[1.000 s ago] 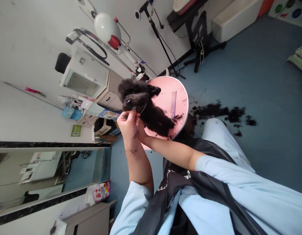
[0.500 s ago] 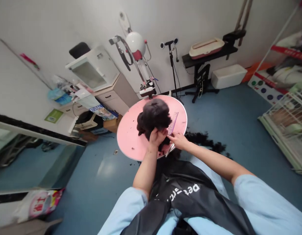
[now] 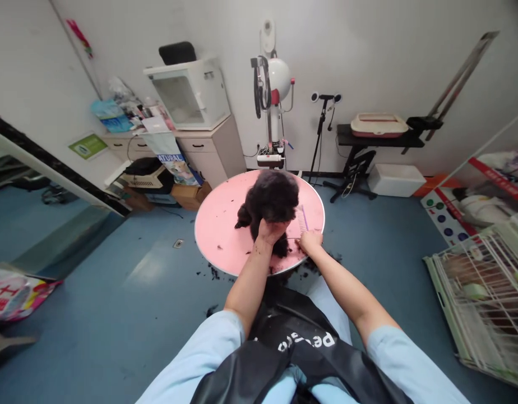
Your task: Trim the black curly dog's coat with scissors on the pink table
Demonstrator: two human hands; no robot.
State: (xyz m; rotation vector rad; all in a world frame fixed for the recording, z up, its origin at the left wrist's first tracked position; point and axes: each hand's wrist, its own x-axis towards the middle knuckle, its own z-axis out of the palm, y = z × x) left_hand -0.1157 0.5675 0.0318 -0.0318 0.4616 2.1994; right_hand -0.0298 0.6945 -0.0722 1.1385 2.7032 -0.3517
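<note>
A fluffy black dog (image 3: 272, 193) sits on a round pink grooming table (image 3: 217, 224). My left hand (image 3: 272, 231) is closed under the dog's head, about its muzzle; the fingertips are partly hidden by fur. Right of the dog, my right hand (image 3: 310, 241) is closed low over the table's near right side. A comb with a purple spine (image 3: 304, 217) sticks up from it, away from me. A thin dark line, seemingly the scissors (image 3: 292, 239), points from this hand toward the dog's chest and front legs.
Cut black fur (image 3: 303, 270) lies on the floor by the table's near edge. Behind the table stand a dryer on a pole (image 3: 279, 78) and a cabinet (image 3: 227, 148). A wire cage (image 3: 486, 297) is on the right. I wear a black apron (image 3: 301, 331).
My view has turned, so the room now appears more upright. My right hand has moved right, away from the dog, with the comb swinging. My left hand stays at the dog's head.
</note>
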